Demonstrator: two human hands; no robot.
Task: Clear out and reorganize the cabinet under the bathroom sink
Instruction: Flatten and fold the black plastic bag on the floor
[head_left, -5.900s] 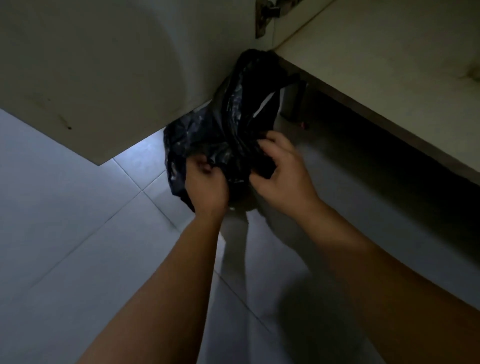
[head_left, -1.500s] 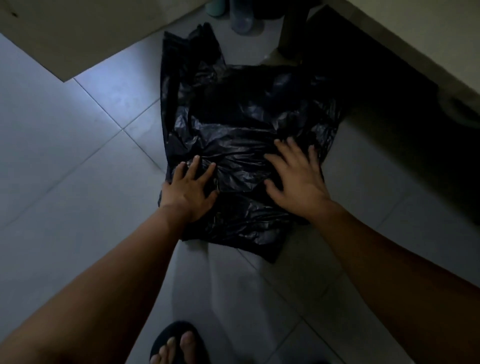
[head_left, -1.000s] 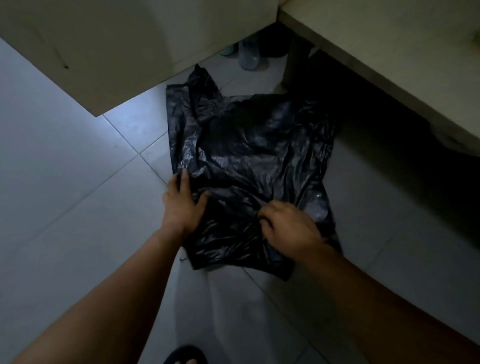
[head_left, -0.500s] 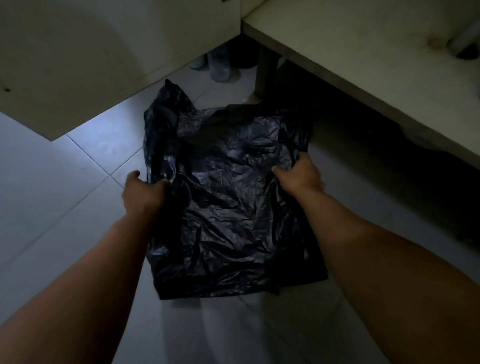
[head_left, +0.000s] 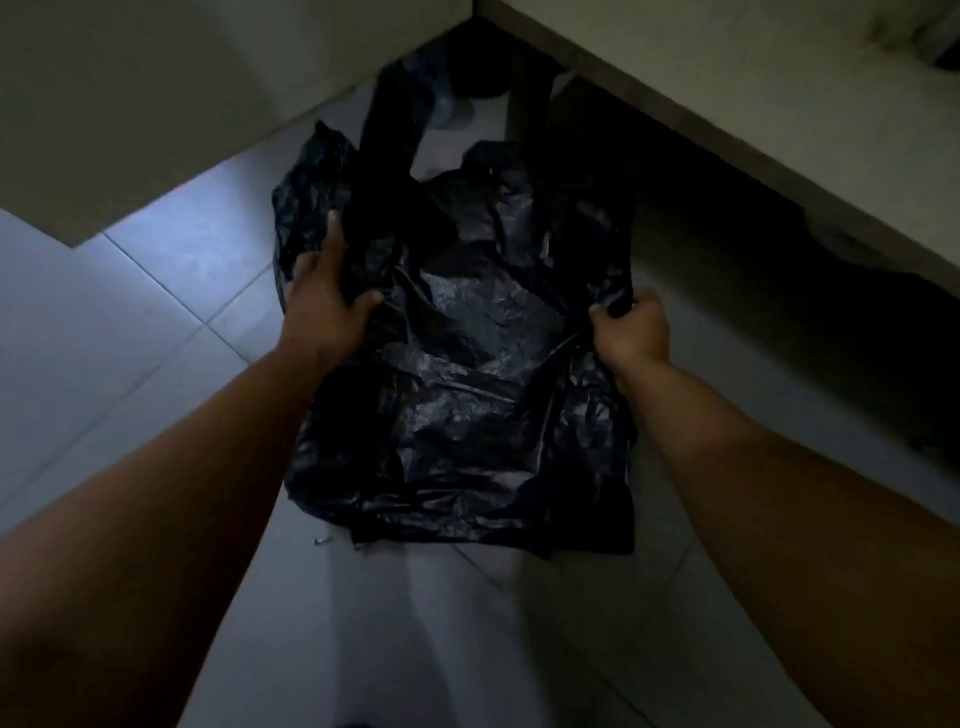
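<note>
A crumpled black plastic bag (head_left: 467, 415) with two handle loops hangs in front of me over the tiled floor, its bottom edge near the tiles. My left hand (head_left: 324, 299) is shut on the bag's left side, just below the left handle loop (head_left: 387, 130), which stands up. My right hand (head_left: 631, 327) is shut on the bag's right edge. The bag is spread between both hands. What it holds, if anything, cannot be told in the dim light.
An open cabinet door (head_left: 130, 104) stands at the upper left. The cabinet's base panel (head_left: 753, 104) runs along the upper right, dark space beneath it. A clear bottle (head_left: 447, 109) and dark items sit far back on the floor. A small metal bit (head_left: 321, 542) lies on the tiles.
The bag lay flat on the floor with my palms smoothing it; then both hands gripped its sides, and now its upper part is lifted and the left handle stands up.
</note>
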